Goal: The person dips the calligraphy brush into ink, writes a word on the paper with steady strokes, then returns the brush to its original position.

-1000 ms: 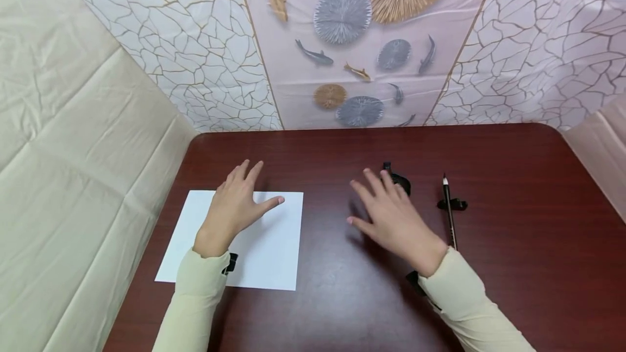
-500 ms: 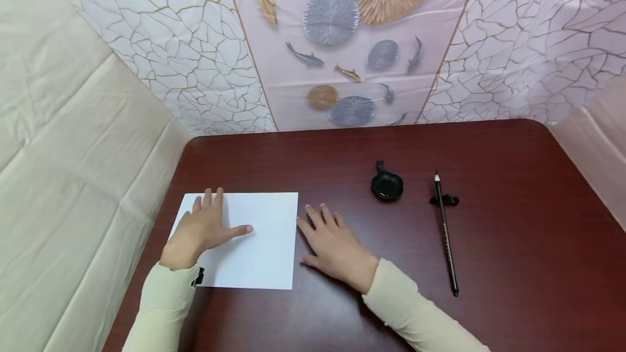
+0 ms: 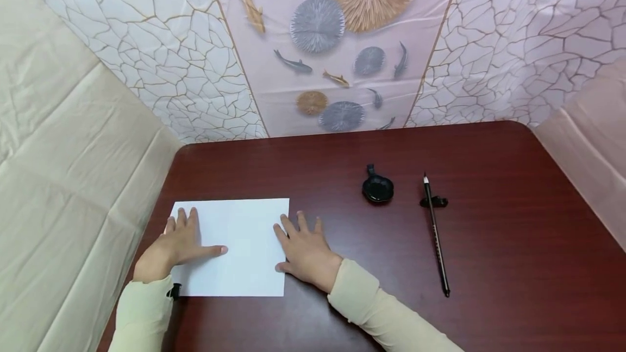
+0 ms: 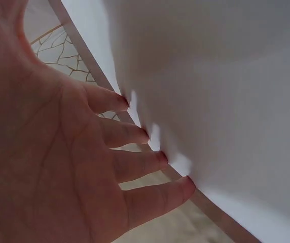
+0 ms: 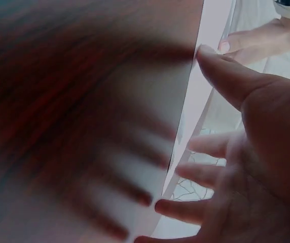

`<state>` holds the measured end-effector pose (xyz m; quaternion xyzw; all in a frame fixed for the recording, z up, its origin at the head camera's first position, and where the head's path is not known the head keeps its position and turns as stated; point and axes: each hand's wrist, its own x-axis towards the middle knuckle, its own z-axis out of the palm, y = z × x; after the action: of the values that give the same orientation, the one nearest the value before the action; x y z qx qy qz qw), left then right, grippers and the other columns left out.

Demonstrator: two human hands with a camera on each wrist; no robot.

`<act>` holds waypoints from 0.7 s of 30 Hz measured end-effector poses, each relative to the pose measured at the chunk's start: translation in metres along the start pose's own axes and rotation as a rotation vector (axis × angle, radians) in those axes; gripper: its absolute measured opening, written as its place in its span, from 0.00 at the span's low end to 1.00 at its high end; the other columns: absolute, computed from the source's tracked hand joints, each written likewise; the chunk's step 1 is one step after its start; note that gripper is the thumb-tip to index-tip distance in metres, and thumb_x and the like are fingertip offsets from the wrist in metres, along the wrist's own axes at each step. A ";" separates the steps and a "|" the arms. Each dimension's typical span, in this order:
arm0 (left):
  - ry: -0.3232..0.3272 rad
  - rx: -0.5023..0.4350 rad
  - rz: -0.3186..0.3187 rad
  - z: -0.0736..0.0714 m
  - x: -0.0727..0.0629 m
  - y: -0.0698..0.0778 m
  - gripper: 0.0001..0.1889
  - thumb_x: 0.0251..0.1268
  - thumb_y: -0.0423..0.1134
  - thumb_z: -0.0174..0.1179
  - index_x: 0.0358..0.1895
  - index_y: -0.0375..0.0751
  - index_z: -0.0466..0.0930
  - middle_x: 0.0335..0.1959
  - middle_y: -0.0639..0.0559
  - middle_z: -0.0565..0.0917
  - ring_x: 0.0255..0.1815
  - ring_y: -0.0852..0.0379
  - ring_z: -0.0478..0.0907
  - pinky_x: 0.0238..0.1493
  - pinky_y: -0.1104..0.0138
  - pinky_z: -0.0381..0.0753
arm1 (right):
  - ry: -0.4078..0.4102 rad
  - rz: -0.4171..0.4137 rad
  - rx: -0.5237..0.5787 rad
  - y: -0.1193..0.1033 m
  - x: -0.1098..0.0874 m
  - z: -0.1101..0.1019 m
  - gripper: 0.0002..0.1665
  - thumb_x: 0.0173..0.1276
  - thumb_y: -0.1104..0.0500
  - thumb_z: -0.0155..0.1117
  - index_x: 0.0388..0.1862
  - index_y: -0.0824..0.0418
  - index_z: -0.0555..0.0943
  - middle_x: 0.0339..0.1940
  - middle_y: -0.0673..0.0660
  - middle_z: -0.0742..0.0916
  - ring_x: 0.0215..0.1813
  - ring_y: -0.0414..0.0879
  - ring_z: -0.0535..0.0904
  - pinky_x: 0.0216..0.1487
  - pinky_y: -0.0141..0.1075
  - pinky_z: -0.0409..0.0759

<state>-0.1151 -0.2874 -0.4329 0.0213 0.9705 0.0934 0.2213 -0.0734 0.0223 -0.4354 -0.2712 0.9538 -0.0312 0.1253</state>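
A blank white sheet of paper (image 3: pixel 239 249) lies flat on the left part of the dark red-brown table. My left hand (image 3: pixel 173 246) is over its left side, fingers spread, the thumb stretched toward the middle; in the left wrist view the fingertips (image 4: pixel 155 159) touch the paper near its edge. At the sheet's right edge my right hand (image 3: pixel 305 251) spreads its straight fingers, some over the paper and some over the bare wood. The right wrist view shows its thumb (image 5: pixel 221 71) at the paper's edge. Neither hand grips anything.
A small black dish with a short handle (image 3: pixel 377 188) stands right of the paper. Farther right, a writing brush (image 3: pixel 436 238) leans its tip end on a black brush rest (image 3: pixel 440 201). Patterned cloth (image 3: pixel 342 58) hangs behind the table (image 3: pixel 518 221), with plain cloth at both sides.
Both hands have come down and moved left: the left hand onto the paper's left side, the right hand from near the black dish to the paper's right edge. The head view has shifted slightly.
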 end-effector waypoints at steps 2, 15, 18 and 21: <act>-0.014 -0.005 -0.007 0.003 0.000 -0.001 0.78 0.50 0.78 0.68 0.80 0.15 0.36 0.79 0.11 0.38 0.77 0.09 0.36 0.73 0.24 0.50 | -0.022 0.000 -0.018 -0.001 0.002 0.001 0.52 0.73 0.30 0.63 0.87 0.52 0.60 0.87 0.54 0.62 0.85 0.63 0.57 0.74 0.68 0.66; -0.032 -0.071 -0.018 0.002 0.001 0.000 0.80 0.48 0.77 0.71 0.81 0.17 0.33 0.79 0.13 0.34 0.78 0.11 0.31 0.70 0.20 0.43 | -0.024 0.033 -0.048 -0.008 -0.002 0.007 0.51 0.73 0.30 0.62 0.86 0.51 0.62 0.87 0.53 0.62 0.86 0.61 0.56 0.76 0.66 0.64; -0.035 -0.105 -0.012 0.005 0.000 -0.001 0.82 0.45 0.80 0.70 0.82 0.20 0.32 0.80 0.15 0.32 0.79 0.12 0.29 0.70 0.19 0.39 | -0.029 0.034 -0.030 -0.008 -0.008 0.007 0.52 0.72 0.30 0.63 0.86 0.52 0.62 0.87 0.54 0.62 0.86 0.60 0.56 0.77 0.65 0.64; -0.026 -0.135 -0.004 0.010 0.000 0.000 0.83 0.43 0.81 0.70 0.83 0.22 0.32 0.81 0.17 0.32 0.79 0.13 0.27 0.69 0.19 0.37 | -0.040 0.040 -0.009 -0.006 -0.013 0.006 0.52 0.72 0.30 0.63 0.86 0.52 0.61 0.88 0.54 0.61 0.87 0.58 0.54 0.78 0.64 0.62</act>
<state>-0.1110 -0.2855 -0.4413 0.0057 0.9591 0.1581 0.2349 -0.0581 0.0243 -0.4377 -0.2531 0.9565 -0.0191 0.1437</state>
